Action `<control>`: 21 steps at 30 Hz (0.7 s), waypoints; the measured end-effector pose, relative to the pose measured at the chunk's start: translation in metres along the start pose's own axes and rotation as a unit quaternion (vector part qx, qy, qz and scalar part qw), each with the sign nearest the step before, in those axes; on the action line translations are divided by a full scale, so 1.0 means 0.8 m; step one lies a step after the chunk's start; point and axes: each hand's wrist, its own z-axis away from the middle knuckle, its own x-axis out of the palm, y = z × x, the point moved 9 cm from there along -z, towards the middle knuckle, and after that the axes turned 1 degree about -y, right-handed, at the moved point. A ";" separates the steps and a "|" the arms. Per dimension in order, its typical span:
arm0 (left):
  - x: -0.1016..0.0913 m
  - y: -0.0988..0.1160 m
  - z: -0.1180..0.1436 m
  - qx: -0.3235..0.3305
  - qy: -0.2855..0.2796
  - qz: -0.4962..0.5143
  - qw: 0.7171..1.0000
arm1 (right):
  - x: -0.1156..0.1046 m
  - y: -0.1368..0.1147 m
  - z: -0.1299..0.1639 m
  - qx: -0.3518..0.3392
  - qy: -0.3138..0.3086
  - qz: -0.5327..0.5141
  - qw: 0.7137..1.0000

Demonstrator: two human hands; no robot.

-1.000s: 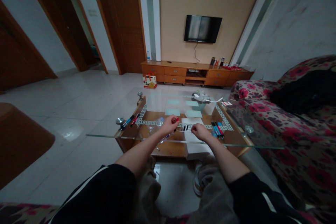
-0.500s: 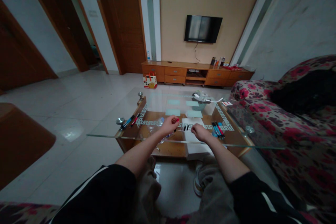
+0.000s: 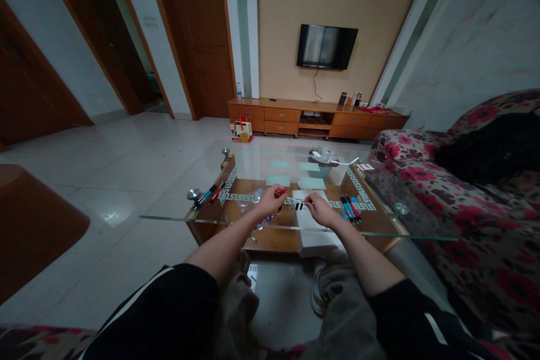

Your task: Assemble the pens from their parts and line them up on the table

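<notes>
Over the glass table (image 3: 169, 211), my left hand (image 3: 270, 202) is closed in a pinch on a small red pen part (image 3: 284, 192). A thin white rod (image 3: 295, 200), like a pen's ink core, spans the gap to my right hand (image 3: 319, 209), whose fingertips pinch its other end. Whether the rod enters the red part is too small to tell. Just below it, between the hands, are small black pen pieces (image 3: 299, 206). Several blue and red pens (image 3: 351, 209) lie to the right of my right hand. More pens (image 3: 206, 196) lie on the left side.
Under the glass are a white box (image 3: 314, 239) and crumpled clear plastic (image 3: 248, 208). A basket (image 3: 323, 170) shows near the far right corner, close to a card (image 3: 365, 167). The flowered sofa (image 3: 422, 174) stands at right, the TV cabinet (image 3: 278, 115) beyond the table.
My right hand has moved slightly left and up, its fingertips nearer my left hand. The white rod now lies higher, in line between both hands. The left hand has shifted slightly left.
</notes>
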 end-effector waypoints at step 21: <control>-0.002 0.017 -0.002 0.006 -0.009 0.053 0.999 | -0.016 0.029 -0.004 0.108 0.102 -0.280 0.948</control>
